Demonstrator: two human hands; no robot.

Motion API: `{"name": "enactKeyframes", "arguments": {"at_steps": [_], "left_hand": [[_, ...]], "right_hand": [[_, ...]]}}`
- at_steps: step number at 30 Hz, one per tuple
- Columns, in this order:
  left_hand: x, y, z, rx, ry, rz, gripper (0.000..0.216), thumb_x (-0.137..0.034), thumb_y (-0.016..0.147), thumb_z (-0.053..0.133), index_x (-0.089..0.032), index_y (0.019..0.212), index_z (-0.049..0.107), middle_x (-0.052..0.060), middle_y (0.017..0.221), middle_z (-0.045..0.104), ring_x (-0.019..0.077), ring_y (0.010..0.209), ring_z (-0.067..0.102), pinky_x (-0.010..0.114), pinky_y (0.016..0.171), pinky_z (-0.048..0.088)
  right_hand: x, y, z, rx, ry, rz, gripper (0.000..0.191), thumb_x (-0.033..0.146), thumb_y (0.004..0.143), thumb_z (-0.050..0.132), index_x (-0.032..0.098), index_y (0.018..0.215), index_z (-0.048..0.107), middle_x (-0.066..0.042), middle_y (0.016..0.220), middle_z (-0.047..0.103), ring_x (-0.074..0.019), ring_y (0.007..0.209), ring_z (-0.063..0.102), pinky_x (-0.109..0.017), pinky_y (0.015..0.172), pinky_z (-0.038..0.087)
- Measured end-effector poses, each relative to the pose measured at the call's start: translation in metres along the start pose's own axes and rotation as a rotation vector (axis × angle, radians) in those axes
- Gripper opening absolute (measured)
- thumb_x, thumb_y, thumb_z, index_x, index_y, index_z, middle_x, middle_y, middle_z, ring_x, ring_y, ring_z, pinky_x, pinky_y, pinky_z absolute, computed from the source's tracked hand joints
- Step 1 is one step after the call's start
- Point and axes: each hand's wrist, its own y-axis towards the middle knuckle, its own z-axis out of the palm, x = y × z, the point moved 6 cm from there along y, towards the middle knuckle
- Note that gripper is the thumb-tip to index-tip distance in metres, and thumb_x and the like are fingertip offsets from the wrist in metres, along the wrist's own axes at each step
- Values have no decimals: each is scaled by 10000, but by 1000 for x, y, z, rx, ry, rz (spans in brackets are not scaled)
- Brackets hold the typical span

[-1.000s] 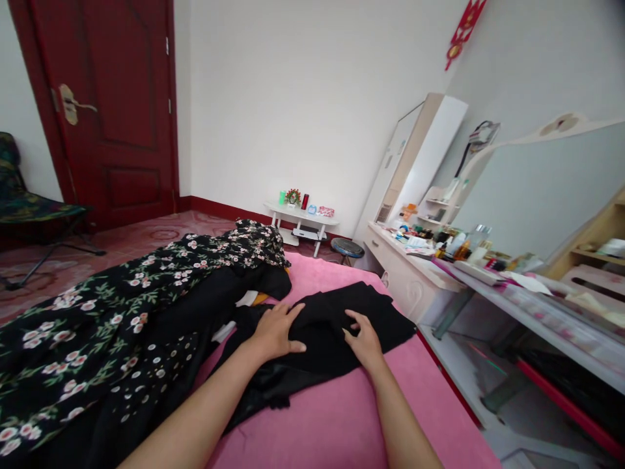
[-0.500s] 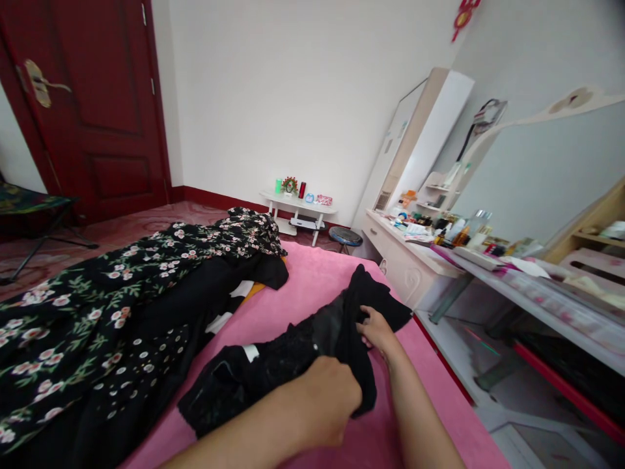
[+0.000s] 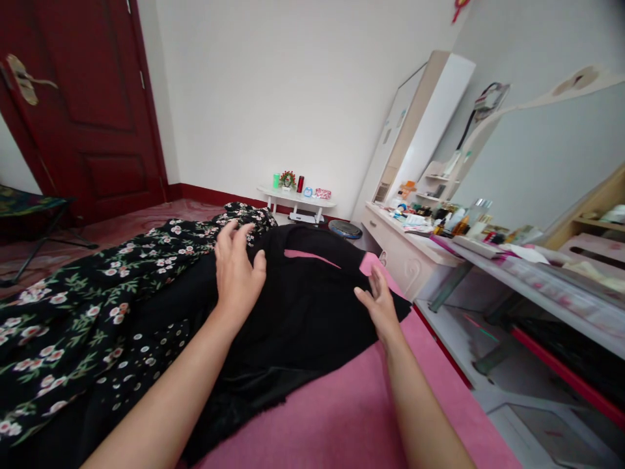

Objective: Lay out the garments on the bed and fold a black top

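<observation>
A plain black garment (image 3: pixel 303 306) lies spread flat on the pink bed cover (image 3: pixel 342 417). My left hand (image 3: pixel 237 270) hovers over its upper left part with fingers apart, holding nothing. My right hand (image 3: pixel 378 306) rests open at the garment's right edge, fingers stretched out. A black floral dress (image 3: pixel 107 286) lies along the left side of the bed, touching the black garment.
A white dressing table (image 3: pixel 415 251) crowded with bottles stands right of the bed, with a mirror (image 3: pixel 532 169) above it. A small white side table (image 3: pixel 297 198) sits by the far wall. A dark red door (image 3: pixel 83 111) and a folding chair (image 3: pixel 29 208) are at left.
Both hands gripped and lifted the black garment half a second ago; now it lies spread out flat toward the floral dress, and both hands have let go.
</observation>
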Motion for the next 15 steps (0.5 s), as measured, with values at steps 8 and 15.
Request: {"name": "enactKeyframes", "arguments": {"at_steps": [8, 15], "left_hand": [[4, -101, 101, 926, 186, -2, 567, -413, 758, 651, -138, 1246, 564, 154, 1219, 578, 297, 1132, 541, 369, 940, 445], [-72, -131, 81, 1259, -237, 140, 342, -335, 763, 637, -191, 1070, 678, 69, 1031, 702, 237, 960, 646, 293, 824, 482]], "right_hand": [[-59, -21, 30, 240, -485, -92, 395, 285, 701, 646, 203, 1086, 673, -106, 1288, 574, -261, 1217, 504, -451, 1064, 346], [-21, -7, 18, 83, -96, -6, 316, 370, 753, 625, 185, 1004, 677, -99, 1044, 695, -243, 993, 644, -411, 933, 477]]}}
